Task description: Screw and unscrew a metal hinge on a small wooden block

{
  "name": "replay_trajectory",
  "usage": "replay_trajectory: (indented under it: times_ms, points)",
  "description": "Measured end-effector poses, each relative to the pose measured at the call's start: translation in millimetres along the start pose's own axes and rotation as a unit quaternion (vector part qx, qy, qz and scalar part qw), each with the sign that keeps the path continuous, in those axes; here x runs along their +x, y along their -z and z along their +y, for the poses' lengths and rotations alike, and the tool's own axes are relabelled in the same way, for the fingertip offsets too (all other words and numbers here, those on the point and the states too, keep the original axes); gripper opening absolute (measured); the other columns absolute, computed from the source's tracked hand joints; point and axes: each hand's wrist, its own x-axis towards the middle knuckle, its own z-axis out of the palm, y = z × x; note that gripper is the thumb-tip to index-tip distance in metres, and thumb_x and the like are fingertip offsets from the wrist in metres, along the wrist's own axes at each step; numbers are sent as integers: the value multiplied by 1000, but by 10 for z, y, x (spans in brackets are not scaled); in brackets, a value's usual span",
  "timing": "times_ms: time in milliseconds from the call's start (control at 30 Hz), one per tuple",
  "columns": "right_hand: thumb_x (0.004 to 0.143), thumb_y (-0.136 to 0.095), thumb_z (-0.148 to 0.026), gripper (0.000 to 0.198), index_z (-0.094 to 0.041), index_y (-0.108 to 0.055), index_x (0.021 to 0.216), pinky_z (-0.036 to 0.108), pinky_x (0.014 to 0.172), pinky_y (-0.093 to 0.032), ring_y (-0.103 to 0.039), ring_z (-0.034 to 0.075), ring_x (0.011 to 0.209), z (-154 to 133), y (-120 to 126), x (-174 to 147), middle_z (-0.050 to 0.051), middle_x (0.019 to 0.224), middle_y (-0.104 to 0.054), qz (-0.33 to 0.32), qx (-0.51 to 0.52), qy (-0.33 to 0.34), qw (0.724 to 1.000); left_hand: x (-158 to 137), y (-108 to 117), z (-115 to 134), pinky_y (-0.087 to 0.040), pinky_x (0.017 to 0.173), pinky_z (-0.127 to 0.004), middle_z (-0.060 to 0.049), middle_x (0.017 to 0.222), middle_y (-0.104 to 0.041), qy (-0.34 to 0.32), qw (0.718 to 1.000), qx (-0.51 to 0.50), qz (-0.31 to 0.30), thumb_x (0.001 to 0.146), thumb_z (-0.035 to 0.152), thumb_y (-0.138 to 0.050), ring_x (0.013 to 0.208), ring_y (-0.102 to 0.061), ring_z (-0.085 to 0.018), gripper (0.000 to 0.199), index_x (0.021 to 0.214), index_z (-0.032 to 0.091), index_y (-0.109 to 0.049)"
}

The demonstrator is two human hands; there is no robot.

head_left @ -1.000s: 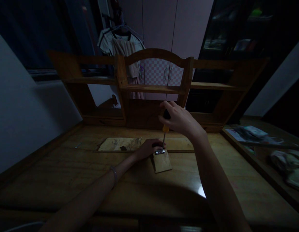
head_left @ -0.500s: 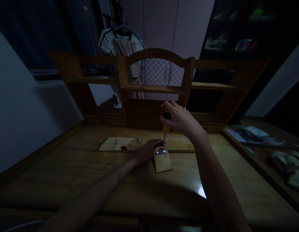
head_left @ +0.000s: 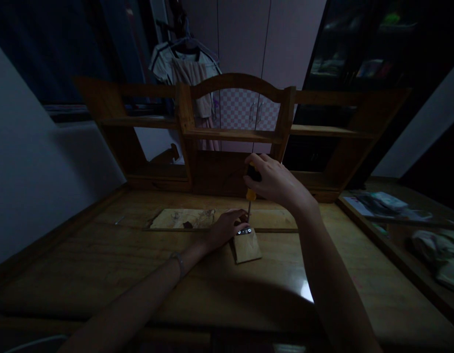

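Observation:
My right hand (head_left: pixel 273 179) is closed round the yellow and black handle of a screwdriver (head_left: pixel 250 194), whose shaft points down, nearly upright. Its tip ends at or just behind a small metal hinge (head_left: pixel 244 231); the exact contact is hidden by my fingers. The hinge lies along the far edge of a small wooden block (head_left: pixel 248 246). My left hand (head_left: pixel 227 229) presses its fingers together beside the hinge and the shaft, holding the hinge's far side. Behind it a long wooden board (head_left: pixel 182 219), with torn bark-like patches, lies across the desk.
The wooden desk (head_left: pixel 156 274) carries a small thin metal piece (head_left: pixel 119 220) on the left. A wooden shelf unit (head_left: pixel 234 135) rises along the back. To the right, beyond the desk's raised edge, are papers (head_left: pixel 388 201) and crumpled cloth (head_left: pixel 436 250).
My right fingers have shifted slightly round the screwdriver handle, and the screwdriver stands a touch more upright. My left hand and the block have stayed in place.

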Motion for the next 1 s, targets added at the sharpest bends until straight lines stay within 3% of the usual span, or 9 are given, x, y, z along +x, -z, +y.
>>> replay_trajectory:
  times_ms: [300,500,633,1000]
  points:
    - [85,-53,-24,24,-21,-54,108,34,84,-43,-59,22,94,16,30,-2,8,106,-59,7,0,18,1000,-6,4,12,-52,76,-25,0,91,-67,-4,1000,-3,-7,79,24,-71,85,-64,-15,26,102,22,-60]
    - [88,-53,-34,22,-21,-53,105,34,79,-43,-60,21,87,34,19,0,7,100,-61,3,3,10,1000,-2,3,-3,-53,74,-24,1,90,-67,3,1000,-22,-16,80,25,-70,84,-64,-14,25,102,22,-59]
    - [87,-52,-28,15,-21,-52,100,34,78,-43,-59,21,88,70,20,12,7,97,-62,3,2,13,1000,2,17,10,-51,75,-24,0,91,-68,2,1000,-24,-13,80,27,-70,84,-64,-14,21,99,22,-62]
    - [83,-52,-26,24,-21,-51,106,34,78,-41,-58,22,88,93,44,-1,7,102,-62,-3,5,19,1000,-1,39,52,-50,81,-24,-1,96,-71,25,996,-86,-20,87,28,-58,89,-66,-15,14,96,21,-66]
